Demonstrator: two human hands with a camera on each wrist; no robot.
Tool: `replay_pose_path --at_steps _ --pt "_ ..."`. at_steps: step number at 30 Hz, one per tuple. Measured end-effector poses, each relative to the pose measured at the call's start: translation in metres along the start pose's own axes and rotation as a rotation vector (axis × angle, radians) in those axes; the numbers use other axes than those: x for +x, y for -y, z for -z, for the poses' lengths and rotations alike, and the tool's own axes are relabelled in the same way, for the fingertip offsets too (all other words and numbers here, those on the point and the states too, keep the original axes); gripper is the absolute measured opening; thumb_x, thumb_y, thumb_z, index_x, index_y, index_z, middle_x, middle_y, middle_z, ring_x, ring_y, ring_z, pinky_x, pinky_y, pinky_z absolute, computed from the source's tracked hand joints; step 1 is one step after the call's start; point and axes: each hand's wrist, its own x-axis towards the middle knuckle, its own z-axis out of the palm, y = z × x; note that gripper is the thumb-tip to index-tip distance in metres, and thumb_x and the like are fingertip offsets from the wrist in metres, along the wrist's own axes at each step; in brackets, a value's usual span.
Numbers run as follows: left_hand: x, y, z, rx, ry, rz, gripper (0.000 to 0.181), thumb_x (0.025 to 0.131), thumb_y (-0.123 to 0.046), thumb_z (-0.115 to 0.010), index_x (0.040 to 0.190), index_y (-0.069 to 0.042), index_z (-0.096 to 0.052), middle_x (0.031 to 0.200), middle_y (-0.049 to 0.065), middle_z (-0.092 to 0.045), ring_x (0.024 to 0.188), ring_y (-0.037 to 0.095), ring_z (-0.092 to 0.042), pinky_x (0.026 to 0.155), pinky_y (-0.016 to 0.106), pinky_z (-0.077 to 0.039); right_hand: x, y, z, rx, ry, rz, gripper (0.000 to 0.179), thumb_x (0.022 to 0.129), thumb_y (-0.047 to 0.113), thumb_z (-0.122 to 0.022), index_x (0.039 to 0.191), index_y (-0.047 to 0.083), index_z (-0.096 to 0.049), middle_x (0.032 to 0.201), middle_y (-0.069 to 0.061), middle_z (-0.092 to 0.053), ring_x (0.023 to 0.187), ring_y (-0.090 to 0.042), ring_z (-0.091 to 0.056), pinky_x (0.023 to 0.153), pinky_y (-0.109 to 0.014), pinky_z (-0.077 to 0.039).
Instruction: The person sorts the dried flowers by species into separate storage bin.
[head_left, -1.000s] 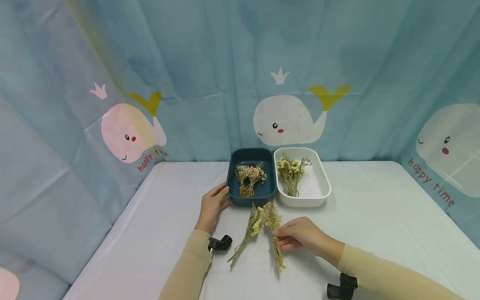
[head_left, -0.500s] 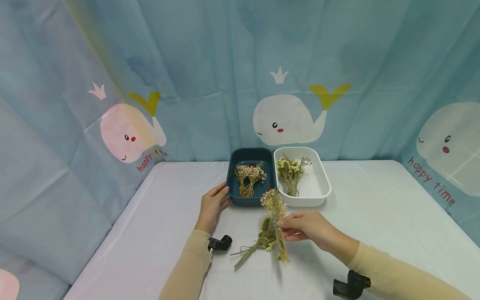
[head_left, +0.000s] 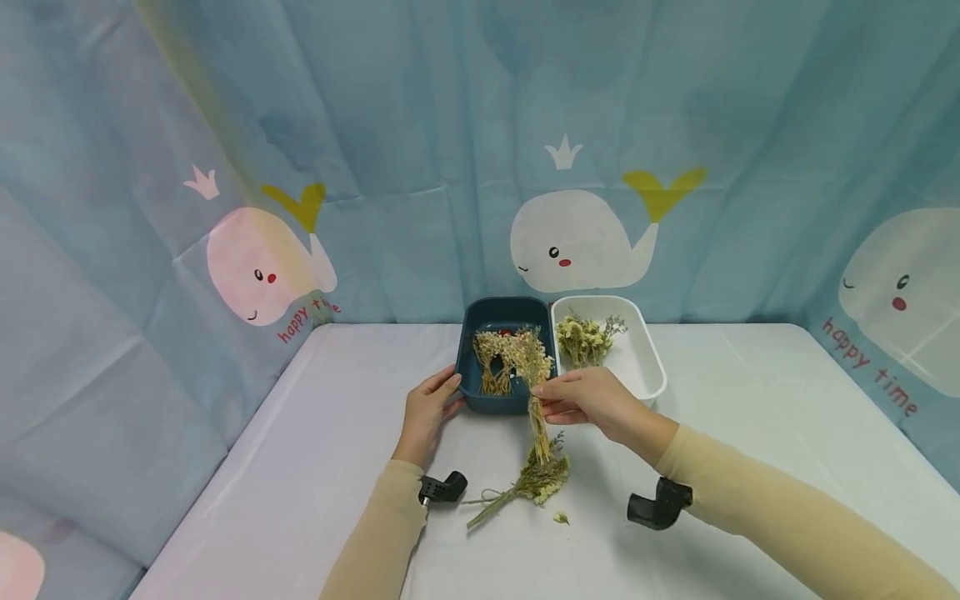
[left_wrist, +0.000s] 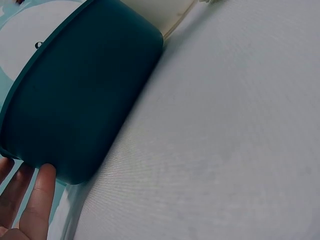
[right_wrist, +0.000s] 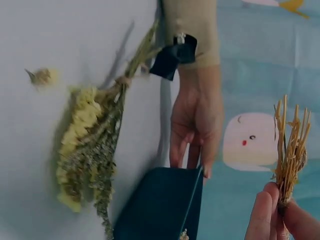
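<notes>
My right hand [head_left: 600,404] pinches the stems of a bunch of dried pale flowers [head_left: 533,362]. Its blossoms hang over the front right of the dark blue tub [head_left: 491,405], and the straw-coloured stems [right_wrist: 290,155] show above the fingertips in the right wrist view. With fairly straight fingers [left_wrist: 39,202], my left hand [head_left: 426,412] touches the tub's near left corner. Inside that tub lie two small cream bunches [head_left: 495,367] and something red. Another tied bunch with yellow flowers [head_left: 542,482] lies on the table before it.
Against the blue tub's right side stands a white tub [head_left: 654,367] with yellow-flowered bunches [head_left: 583,340], partly behind my right hand. One loose yellow flower head [head_left: 561,518] lies on the white tablecloth [head_left: 750,442]. A blue whale-print curtain [head_left: 420,250] hangs behind.
My right hand has lifted the pale bunch off the table and carried it forward over the blue tub. The yellow bunch has turned and shifted right, and a loose flower head now shows. My left hand stays put.
</notes>
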Motion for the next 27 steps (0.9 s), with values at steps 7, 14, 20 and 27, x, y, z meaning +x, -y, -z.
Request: replay_pose_path --at_steps 7,14,20,27 --pt "0.001 0.001 0.000 -0.015 0.014 0.012 0.044 0.097 -0.021 -0.067 0.139 -0.008 -0.059 0.145 0.016 -0.054 0.110 0.008 -0.064 0.093 0.033 -0.060 0.039 0.011 -0.013 0.046 -0.038 0.009 0.030 0.093 0.012 -0.070 0.117 -0.007 -0.070 0.076 -0.001 -0.074 0.066 -0.007 -0.071 0.071 -0.024 -0.063" --pt "-0.002 0.000 0.000 -0.013 0.028 0.000 0.045 0.097 -0.021 -0.066 0.139 -0.007 -0.058 0.146 0.018 -0.052 0.113 0.010 -0.064 0.093 0.033 -0.060 0.079 0.017 -0.021 0.078 -0.098 0.017 0.036 0.092 0.015 -0.073 0.121 -0.006 -0.068 0.073 0.000 -0.073 0.064 -0.007 -0.071 0.074 -0.027 -0.064" --pt "-0.003 0.001 0.000 0.001 0.022 -0.012 0.045 0.096 -0.023 -0.067 0.138 -0.007 -0.060 0.145 0.017 -0.054 0.119 0.017 -0.063 0.095 0.034 -0.060 0.109 0.014 -0.023 0.084 -0.153 0.047 0.030 0.092 0.012 -0.072 0.116 -0.005 -0.071 0.069 0.001 -0.072 0.061 -0.007 -0.070 0.086 -0.038 -0.062" --pt "-0.002 0.001 0.000 0.003 0.008 -0.020 0.046 0.095 -0.024 -0.069 0.137 -0.006 -0.061 0.143 0.017 -0.056 0.123 0.022 -0.062 0.094 0.036 -0.060 0.136 0.005 -0.035 0.047 -0.248 0.107 0.026 0.090 0.011 -0.074 0.110 -0.006 -0.074 0.080 -0.008 -0.076 0.060 -0.007 -0.069 0.086 -0.042 -0.062"
